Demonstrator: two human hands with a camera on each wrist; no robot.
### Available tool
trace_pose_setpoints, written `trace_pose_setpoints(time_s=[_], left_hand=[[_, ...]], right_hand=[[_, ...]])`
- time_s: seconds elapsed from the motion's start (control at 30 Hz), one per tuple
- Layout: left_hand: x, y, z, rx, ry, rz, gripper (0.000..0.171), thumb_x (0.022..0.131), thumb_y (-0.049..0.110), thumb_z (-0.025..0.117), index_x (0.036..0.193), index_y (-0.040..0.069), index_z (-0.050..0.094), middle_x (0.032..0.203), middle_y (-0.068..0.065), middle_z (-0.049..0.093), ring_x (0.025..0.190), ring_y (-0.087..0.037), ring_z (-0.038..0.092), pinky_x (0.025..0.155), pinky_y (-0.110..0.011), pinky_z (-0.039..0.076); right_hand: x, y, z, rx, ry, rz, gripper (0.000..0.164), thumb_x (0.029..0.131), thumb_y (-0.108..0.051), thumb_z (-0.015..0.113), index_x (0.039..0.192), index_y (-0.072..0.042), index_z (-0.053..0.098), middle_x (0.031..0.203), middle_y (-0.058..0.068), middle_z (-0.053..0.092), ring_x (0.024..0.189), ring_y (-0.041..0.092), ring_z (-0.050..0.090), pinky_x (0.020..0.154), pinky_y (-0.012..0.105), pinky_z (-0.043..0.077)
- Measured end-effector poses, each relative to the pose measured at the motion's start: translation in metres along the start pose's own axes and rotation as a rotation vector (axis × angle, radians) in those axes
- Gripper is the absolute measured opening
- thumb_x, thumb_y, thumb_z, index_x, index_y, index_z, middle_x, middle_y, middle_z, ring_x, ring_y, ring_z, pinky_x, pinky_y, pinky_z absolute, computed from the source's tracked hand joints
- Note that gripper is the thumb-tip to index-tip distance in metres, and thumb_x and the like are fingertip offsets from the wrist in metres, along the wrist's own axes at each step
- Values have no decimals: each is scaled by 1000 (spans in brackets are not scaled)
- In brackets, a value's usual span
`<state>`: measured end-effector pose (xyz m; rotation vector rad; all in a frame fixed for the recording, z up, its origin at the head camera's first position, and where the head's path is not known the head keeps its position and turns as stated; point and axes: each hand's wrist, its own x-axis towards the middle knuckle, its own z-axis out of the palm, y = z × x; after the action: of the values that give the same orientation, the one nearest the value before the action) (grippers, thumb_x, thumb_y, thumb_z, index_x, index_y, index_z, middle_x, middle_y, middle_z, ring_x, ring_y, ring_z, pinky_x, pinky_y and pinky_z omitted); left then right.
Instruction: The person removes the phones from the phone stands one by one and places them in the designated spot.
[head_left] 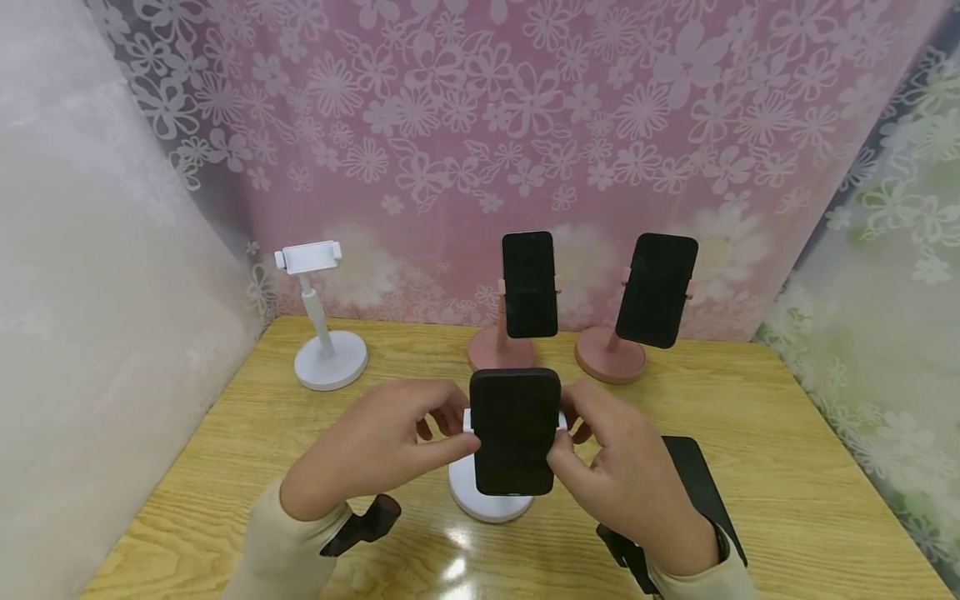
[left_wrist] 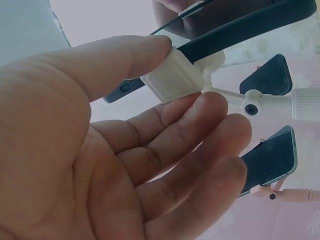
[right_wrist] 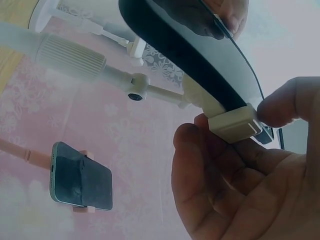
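A black smartphone [head_left: 516,433] sits upright in the clamp of a white phone stand [head_left: 489,505], in front of me. On its left side, my left hand [head_left: 401,437] pinches the white clamp arm [left_wrist: 172,79] between thumb and index finger, the other fingers loosely bent below. My right hand [head_left: 622,458] mirrors it, thumb at the phone's front edge and fingers curled behind the right clamp arm [right_wrist: 235,124]. Both clamp arms lie against the phone's sides. The phone hides most of the stand's pole in the head view.
Behind stand two pink phone stands [head_left: 501,348] [head_left: 611,357], each holding a dark phone [head_left: 529,285] [head_left: 657,290]. A white phone stand [head_left: 331,361] without a phone is at the back left. Partly under my right forearm lies a flat black object [head_left: 701,483]. Floral cloth [head_left: 480,167] walls the wooden table [head_left: 787,483].
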<state>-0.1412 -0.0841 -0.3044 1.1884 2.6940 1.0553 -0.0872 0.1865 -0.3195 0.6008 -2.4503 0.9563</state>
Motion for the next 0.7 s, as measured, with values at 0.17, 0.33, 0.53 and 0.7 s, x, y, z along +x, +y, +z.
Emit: trace_pose_setpoints(time_s=[0.17, 0.33, 0.53, 0.7], left_hand=[[0, 1, 1, -4, 4, 5, 17, 93, 36, 79, 97, 27, 65, 85, 22, 63, 79, 3, 61, 70, -24, 55], [2, 2, 1, -21, 6, 9, 17, 93, 34, 79, 98, 25, 66, 84, 21, 64, 79, -2, 64, 70, -24, 55], [2, 2, 2, -25, 8, 6, 17, 93, 33, 79, 101, 23, 68, 85, 20, 64, 80, -2, 64, 70, -25, 56], [2, 3, 2, -46, -5, -17, 22, 93, 34, 79, 109, 24, 67, 87, 19, 65, 82, -1, 64, 71, -26, 57]], right_hand=[[0, 0, 0, -20, 13, -11, 29, 79, 2, 64, 100, -18, 65, 88, -13, 58, 76, 6, 56, 66, 27, 56], [1, -1, 0, -50, 5, 14, 27, 80, 2, 66, 99, -18, 64, 85, -14, 55, 75, 4, 55, 66, 26, 56], [1, -1, 0, -52, 5, 12, 26, 80, 1, 65, 99, -17, 65, 85, -14, 55, 74, 3, 54, 66, 25, 56], [0, 0, 1, -45, 11, 3, 26, 80, 2, 64, 98, -17, 64, 84, -15, 53, 74, 4, 55, 65, 25, 55]])
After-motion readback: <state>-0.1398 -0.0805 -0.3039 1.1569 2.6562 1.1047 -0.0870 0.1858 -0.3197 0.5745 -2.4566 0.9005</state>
